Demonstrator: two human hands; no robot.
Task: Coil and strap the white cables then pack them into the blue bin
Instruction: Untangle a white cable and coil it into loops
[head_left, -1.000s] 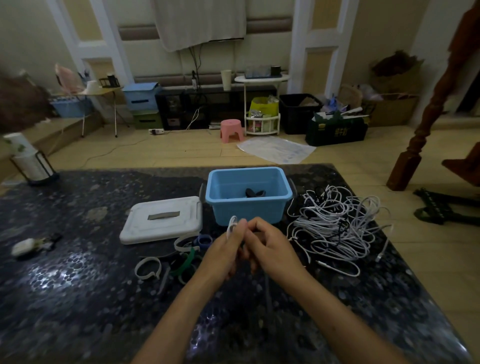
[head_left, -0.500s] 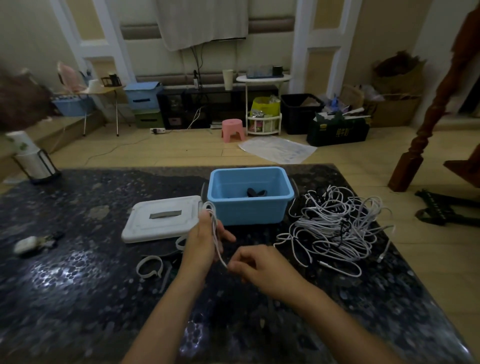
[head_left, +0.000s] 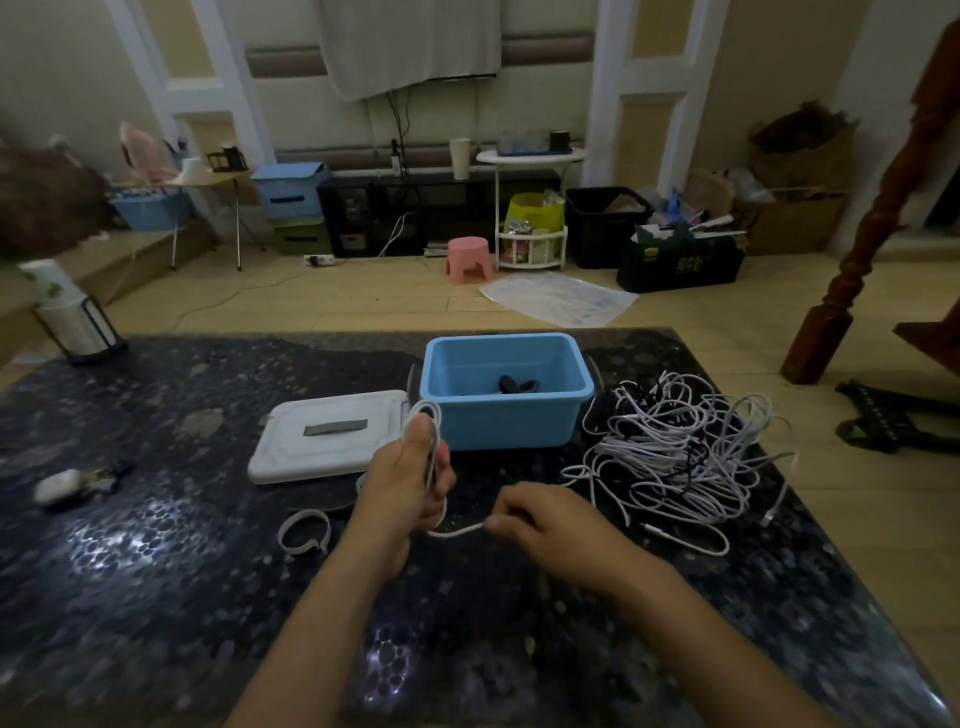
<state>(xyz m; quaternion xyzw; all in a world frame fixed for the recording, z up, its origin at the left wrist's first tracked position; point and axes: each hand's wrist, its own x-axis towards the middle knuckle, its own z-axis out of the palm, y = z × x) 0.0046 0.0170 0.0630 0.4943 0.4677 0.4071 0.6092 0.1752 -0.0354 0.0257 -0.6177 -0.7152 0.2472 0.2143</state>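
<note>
My left hand (head_left: 402, 480) grips a small coil of white cable (head_left: 432, 448), its loops rising above the thumb in front of the blue bin (head_left: 506, 426). From the coil a short stretch of the same cable runs right to my right hand (head_left: 545, 522), which pinches it just above the table. A tangled heap of white cables (head_left: 680, 447) lies to the right of the bin. Inside the bin sits a dark item (head_left: 517, 385). A white strap loop (head_left: 305, 531) lies on the table left of my left wrist.
The bin's white lid (head_left: 327, 436) lies flat to the left of the bin. A small white object (head_left: 62, 486) rests near the table's left edge, and a lantern-like holder (head_left: 72, 317) stands at the far left corner. The dark mosaic table (head_left: 156, 597) ends close on the right.
My hands have parted: the left one rose with the coil toward the bin, the right one moved down and right, drawing a length of cable out between them.
</note>
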